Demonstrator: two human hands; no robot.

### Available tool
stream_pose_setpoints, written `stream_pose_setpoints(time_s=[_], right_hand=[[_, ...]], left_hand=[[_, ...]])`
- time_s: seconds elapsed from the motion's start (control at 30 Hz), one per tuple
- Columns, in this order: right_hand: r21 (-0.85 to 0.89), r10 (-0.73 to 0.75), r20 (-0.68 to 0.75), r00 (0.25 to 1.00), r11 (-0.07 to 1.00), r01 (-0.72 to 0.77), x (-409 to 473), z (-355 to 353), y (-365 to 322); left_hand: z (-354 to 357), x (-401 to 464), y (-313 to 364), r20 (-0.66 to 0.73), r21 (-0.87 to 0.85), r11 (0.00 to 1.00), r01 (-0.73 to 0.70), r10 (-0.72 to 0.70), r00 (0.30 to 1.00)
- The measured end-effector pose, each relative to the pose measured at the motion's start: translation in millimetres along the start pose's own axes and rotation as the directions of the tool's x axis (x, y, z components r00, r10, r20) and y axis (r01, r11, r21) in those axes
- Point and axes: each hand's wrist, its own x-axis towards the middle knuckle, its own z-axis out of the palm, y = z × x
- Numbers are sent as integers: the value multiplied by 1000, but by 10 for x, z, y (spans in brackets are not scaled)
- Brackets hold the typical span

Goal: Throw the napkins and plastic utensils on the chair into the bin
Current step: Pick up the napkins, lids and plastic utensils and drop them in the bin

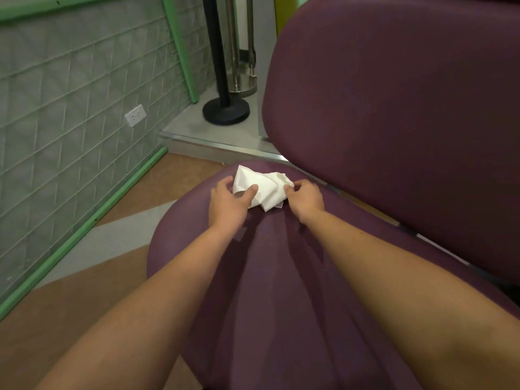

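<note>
White crumpled napkins [263,184] lie at the far end of the purple chair seat [270,271]. My left hand [229,202] grips their left side, thumb on top and fingers curled round the far edge. A small tan thing shows under that thumb; what it is I cannot tell. My right hand [305,197] pinches the napkins' right edge with curled fingers. No plastic utensils and no bin are in view.
The chair's purple backrest [399,114] rises at the right. A black stanchion base [226,110] and a steel post base [242,87] stand on a raised grey step beyond the seat. A green-framed mesh panel with a wall socket [135,115] runs along the left.
</note>
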Motion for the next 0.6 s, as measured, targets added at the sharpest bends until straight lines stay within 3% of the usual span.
stream_pose_setpoints(time_s=[0.3,0.6], right_hand=[[257,118,-147,982,963,-78,-282,-179,86],[471,207,-188,960,877,-97,-1147,-983,516]], left_hand=[[-3,15,-308,31,-145,989,41,-37,999],[-61,-1089,370,176,-237,971,-17,60,983]])
